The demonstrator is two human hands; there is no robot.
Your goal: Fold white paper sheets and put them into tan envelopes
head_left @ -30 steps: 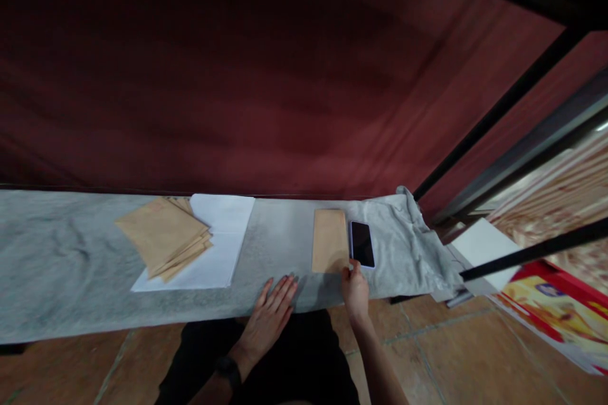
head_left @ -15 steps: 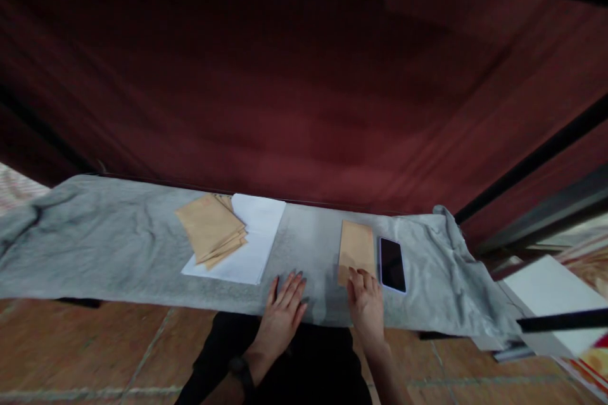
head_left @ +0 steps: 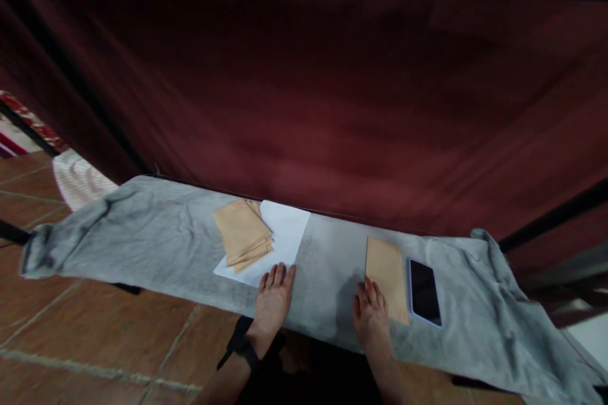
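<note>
My left hand (head_left: 274, 299) lies with its fingers stretched out, the tips at the near right corner of a stack of white paper (head_left: 288, 230). Several brown envelopes (head_left: 242, 232) are fanned out on top of that paper. On the right, my right hand (head_left: 372, 315) rests at the left edge of a single brown envelope (head_left: 389, 272), fingers extended and slightly bent, covering part of its near end. Beside this envelope lies a phone (head_left: 425, 292) with a dark screen and a pale purple edge; neither hand touches it.
A grey cloth (head_left: 166, 234) covers the long narrow table, wrinkled at both ends. Behind it hangs a dark red curtain (head_left: 323, 107) with black poles at the sides. Tiled floor (head_left: 109, 329) shows in front, and a striped white cloth (head_left: 85, 180) at the far left.
The view has turned left. My left hand has moved from the bare cloth to the white paper's corner. My right hand has shifted from the single envelope's near end to its left edge.
</note>
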